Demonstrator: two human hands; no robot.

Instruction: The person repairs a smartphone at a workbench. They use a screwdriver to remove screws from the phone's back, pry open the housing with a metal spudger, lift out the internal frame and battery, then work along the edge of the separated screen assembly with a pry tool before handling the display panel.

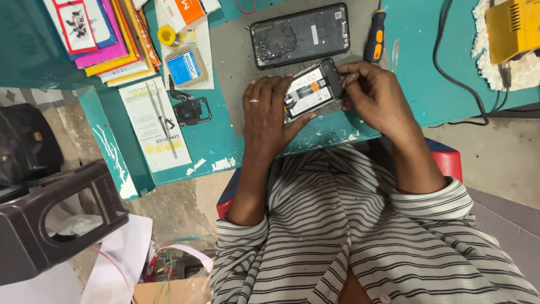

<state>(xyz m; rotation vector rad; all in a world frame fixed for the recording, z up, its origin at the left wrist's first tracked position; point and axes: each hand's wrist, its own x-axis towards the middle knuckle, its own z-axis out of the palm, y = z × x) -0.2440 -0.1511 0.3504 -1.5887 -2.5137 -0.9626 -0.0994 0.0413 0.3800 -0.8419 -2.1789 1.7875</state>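
Head view, looking down. The left hand (267, 110), a ring on one finger, lies palm-down over the near end of an opened phone (311, 90), its grip narrow, with thumb and fingers pinching the phone's long edges. The right hand (374, 93) takes the phone's far end, its grip closed narrow there with the fingertips curled onto the top edge. The phone, back removed and battery showing, lies tilted between the two grips on a grey mat (236, 67) on the teal table (416, 62). Just beyond the grips lies a detached black back cover (300, 35); beside the right grip, a black-and-orange screwdriver (374, 36). Left of the left grip lie a small black bracket (191, 110), a white packet (156, 124) and stacked coloured packets (107, 34).
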